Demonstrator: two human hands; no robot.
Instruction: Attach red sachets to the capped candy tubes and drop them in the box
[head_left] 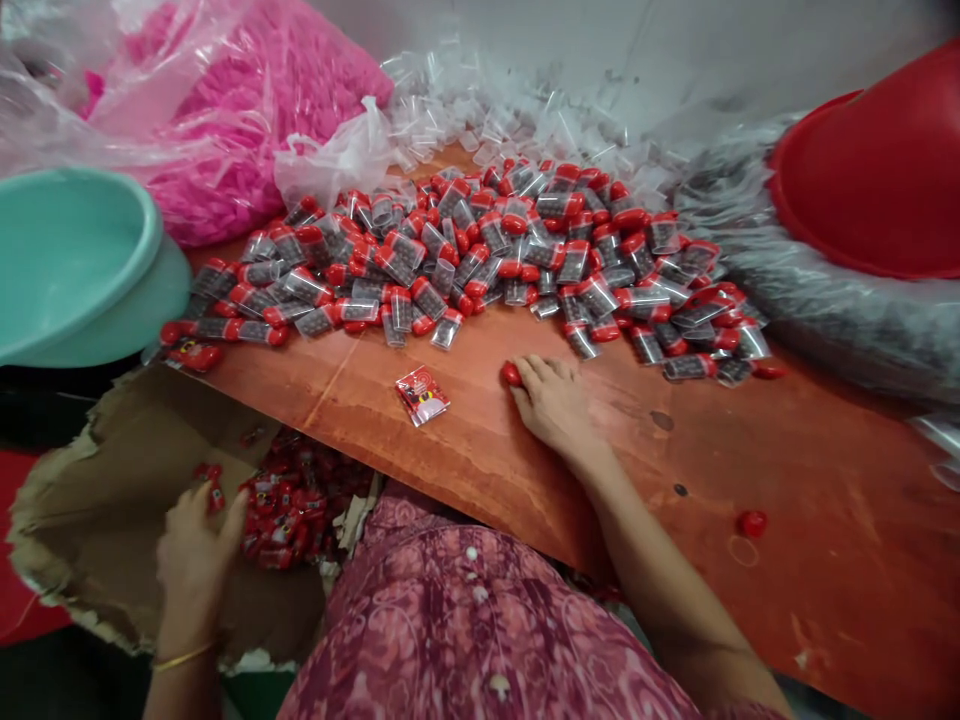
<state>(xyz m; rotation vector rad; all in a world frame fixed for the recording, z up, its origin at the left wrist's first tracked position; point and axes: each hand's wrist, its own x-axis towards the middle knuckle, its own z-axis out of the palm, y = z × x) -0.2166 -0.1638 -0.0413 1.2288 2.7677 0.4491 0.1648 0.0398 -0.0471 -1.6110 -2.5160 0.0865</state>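
Observation:
My right hand (553,408) rests on the reddish wooden table with its fingers curled over a small red cap (512,374). Only the cap's rounded red end shows; whether a tube is joined to it is hidden under the fingers. To the left of that hand lies a flat red printed packet (422,395). My left hand (196,540) is over a torn cardboard box (90,500), thumb and fingers apart. Just beyond its fingertips is a small red wrapped piece (212,487), apparently falling or lying there. Many similar red wrapped pieces (289,510) lie in the box.
Behind my hands spreads a heap of clear tubes with red caps (465,250). Clear empty tubes (510,125) lie farther back. A turquoise basin (75,270) and a bag of pink pieces (255,110) stand left; a red tub (870,180) sits right. A loose red cap (752,523) lies nearer.

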